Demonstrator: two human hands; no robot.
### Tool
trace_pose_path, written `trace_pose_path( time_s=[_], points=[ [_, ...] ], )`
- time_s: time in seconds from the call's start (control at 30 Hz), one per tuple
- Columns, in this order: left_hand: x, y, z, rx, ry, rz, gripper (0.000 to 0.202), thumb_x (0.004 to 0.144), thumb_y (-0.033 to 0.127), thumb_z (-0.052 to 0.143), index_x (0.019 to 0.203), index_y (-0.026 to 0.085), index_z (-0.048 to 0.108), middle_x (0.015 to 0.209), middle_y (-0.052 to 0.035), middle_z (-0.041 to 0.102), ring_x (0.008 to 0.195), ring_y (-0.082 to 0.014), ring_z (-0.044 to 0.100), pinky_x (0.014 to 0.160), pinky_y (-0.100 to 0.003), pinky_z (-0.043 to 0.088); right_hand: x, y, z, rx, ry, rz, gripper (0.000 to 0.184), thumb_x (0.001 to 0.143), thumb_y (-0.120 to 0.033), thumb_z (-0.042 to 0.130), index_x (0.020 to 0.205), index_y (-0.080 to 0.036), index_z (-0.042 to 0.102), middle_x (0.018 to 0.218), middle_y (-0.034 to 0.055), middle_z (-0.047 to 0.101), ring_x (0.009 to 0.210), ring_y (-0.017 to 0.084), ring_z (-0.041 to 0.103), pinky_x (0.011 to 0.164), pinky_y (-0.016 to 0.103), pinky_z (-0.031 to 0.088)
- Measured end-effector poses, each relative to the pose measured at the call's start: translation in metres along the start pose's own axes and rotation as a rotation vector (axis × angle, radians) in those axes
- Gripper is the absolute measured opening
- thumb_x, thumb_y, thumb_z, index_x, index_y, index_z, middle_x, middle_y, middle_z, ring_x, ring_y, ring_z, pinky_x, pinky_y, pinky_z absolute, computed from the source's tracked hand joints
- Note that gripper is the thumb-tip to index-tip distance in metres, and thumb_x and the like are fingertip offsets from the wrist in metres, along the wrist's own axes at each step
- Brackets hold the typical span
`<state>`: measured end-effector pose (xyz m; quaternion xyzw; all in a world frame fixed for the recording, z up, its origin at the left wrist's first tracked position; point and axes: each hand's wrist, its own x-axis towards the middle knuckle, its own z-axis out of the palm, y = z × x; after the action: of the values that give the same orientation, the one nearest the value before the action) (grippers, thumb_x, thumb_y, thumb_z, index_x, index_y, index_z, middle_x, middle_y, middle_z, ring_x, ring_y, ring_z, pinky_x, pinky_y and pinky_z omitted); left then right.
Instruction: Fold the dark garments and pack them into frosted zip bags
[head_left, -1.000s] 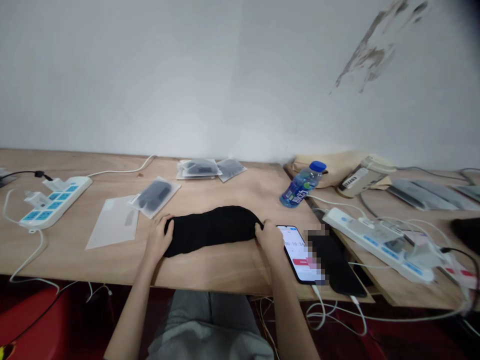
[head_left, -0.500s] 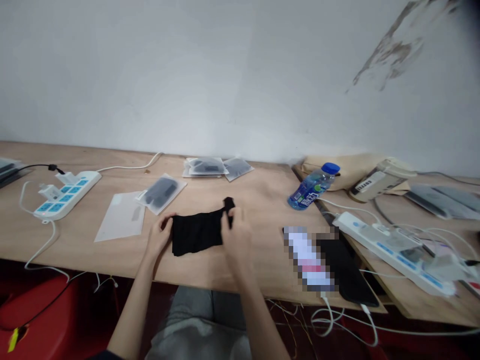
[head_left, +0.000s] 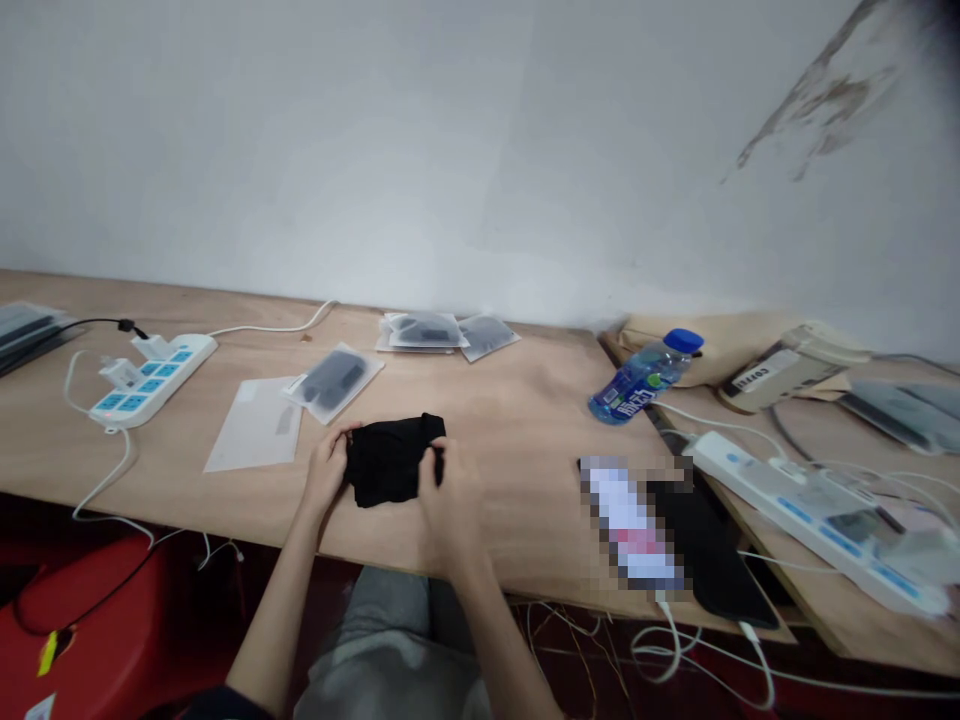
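Note:
A folded piece of black cloth lies on the wooden table between my hands; its exact kind does not show. My left hand grips its left edge with curled fingers. At the right edge, my right hand pinches the fabric between thumb and fingers, slightly blurred. Just beyond the cloth, to the left, rests a frosted plastic pouch with something dark inside. Beside that pouch is a flat, pale plastic sleeve.
Several filled pouches lie near the wall. A white power strip stands left. To the right are a blue-capped bottle, a coffee cup, a phone with a blurred screen, a black phone and another power strip.
The black cloth has become shorter and more compact, its right end folded inward. My right hand has moved left, closer to my left hand. The view has shifted slightly.

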<state>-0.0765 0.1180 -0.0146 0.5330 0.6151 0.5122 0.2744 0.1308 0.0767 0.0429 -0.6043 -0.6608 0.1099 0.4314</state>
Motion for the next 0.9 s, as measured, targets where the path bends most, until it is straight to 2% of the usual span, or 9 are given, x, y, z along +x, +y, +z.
trace_pose_path(
  time_s=[0.07, 0.17, 0.27, 0.37, 0.47, 0.6, 0.67, 0.8, 0.9],
  points=[
    [-0.001, 0.002, 0.002, -0.002, 0.006, 0.007, 0.037, 0.089, 0.033, 0.04, 0.107, 0.019, 0.07, 0.109, -0.0069, 0.07, 0.106, -0.0228, 0.062, 0.098, -0.04, 0.046, 0.01, 0.021, -0.006, -0.092, -0.007, 0.121, 0.029, 0.093, -0.04, 0.045, 0.098, -0.017, 0.061, 0.089, 0.0133, 0.067, 0.087, 0.027, 0.063, 0.075, 0.037, 0.05],
    [-0.002, 0.003, 0.003, -0.009, -0.003, 0.011, 0.037, 0.088, 0.032, 0.04, 0.106, 0.019, 0.069, 0.108, -0.0071, 0.07, 0.105, -0.0233, 0.062, 0.098, -0.041, 0.046, 0.017, 0.043, -0.002, -0.088, -0.152, 0.215, 0.03, 0.087, -0.047, 0.053, 0.087, -0.018, 0.061, 0.079, 0.011, 0.067, 0.078, 0.026, 0.064, 0.064, 0.032, 0.048],
    [-0.005, 0.007, 0.005, -0.021, -0.009, 0.009, 0.037, 0.088, 0.03, 0.039, 0.105, 0.018, 0.069, 0.107, -0.0078, 0.07, 0.105, -0.0234, 0.063, 0.097, -0.041, 0.047, 0.02, 0.049, 0.003, -0.069, -0.278, 0.268, 0.022, 0.08, -0.042, 0.06, 0.076, -0.021, 0.059, 0.072, 0.0075, 0.066, 0.072, 0.024, 0.064, 0.057, 0.029, 0.044],
    [-0.014, 0.018, 0.01, 0.001, -0.017, 0.047, 0.036, 0.091, 0.029, 0.037, 0.108, 0.02, 0.068, 0.114, -0.0078, 0.068, 0.11, -0.0226, 0.061, 0.1, -0.04, 0.046, 0.026, 0.052, 0.0, -0.066, -0.278, 0.32, 0.013, 0.075, -0.033, 0.062, 0.074, -0.021, 0.056, 0.072, 0.0067, 0.065, 0.07, 0.023, 0.063, 0.056, 0.028, 0.042],
    [-0.028, 0.029, 0.021, 0.09, -0.046, 0.152, 0.03, 0.091, 0.031, 0.046, 0.109, 0.021, 0.067, 0.12, -0.0088, 0.063, 0.113, -0.0225, 0.059, 0.098, -0.039, 0.046, 0.033, 0.055, -0.008, -0.051, -0.176, 0.348, 0.012, 0.075, -0.031, 0.057, 0.08, -0.02, 0.056, 0.077, 0.0077, 0.065, 0.073, 0.023, 0.061, 0.058, 0.029, 0.043],
    [-0.044, 0.034, 0.043, 0.134, -0.145, 0.181, 0.024, 0.087, 0.031, 0.055, 0.102, 0.019, 0.067, 0.093, -0.0072, 0.064, 0.077, -0.0171, 0.062, 0.071, -0.031, 0.051, 0.026, 0.044, -0.01, -0.073, 0.03, 0.161, 0.013, 0.081, -0.024, 0.048, 0.091, -0.021, 0.054, 0.088, 0.0076, 0.062, 0.084, 0.024, 0.058, 0.071, 0.034, 0.046],
    [-0.048, 0.033, 0.051, 0.088, -0.164, 0.15, 0.023, 0.086, 0.031, 0.055, 0.101, 0.017, 0.067, 0.09, -0.0073, 0.065, 0.072, -0.0163, 0.061, 0.067, -0.03, 0.051, 0.015, 0.032, -0.005, -0.08, 0.057, 0.02, 0.013, 0.085, -0.022, 0.046, 0.095, -0.021, 0.054, 0.094, 0.0089, 0.061, 0.09, 0.025, 0.056, 0.079, 0.037, 0.046],
    [-0.048, 0.031, 0.054, 0.012, -0.175, 0.05, 0.028, 0.092, 0.034, 0.046, 0.1, 0.017, 0.067, 0.095, -0.0094, 0.07, 0.085, -0.0203, 0.066, 0.077, -0.034, 0.051, -0.013, 0.015, 0.009, -0.107, -0.092, -0.204, 0.017, 0.091, -0.021, 0.049, 0.105, -0.019, 0.059, 0.108, 0.0132, 0.063, 0.099, 0.027, 0.057, 0.086, 0.042, 0.046],
    [-0.045, 0.033, 0.05, 0.033, -0.038, -0.014, 0.032, 0.094, 0.038, 0.043, 0.109, 0.018, 0.063, 0.103, -0.0101, 0.069, 0.091, -0.0212, 0.066, 0.081, -0.036, 0.052, -0.032, 0.015, 0.013, -0.137, -0.17, -0.321, 0.027, 0.093, -0.021, 0.048, 0.116, -0.018, 0.061, 0.12, 0.0141, 0.063, 0.109, 0.028, 0.057, 0.095, 0.044, 0.045]
  ],
)
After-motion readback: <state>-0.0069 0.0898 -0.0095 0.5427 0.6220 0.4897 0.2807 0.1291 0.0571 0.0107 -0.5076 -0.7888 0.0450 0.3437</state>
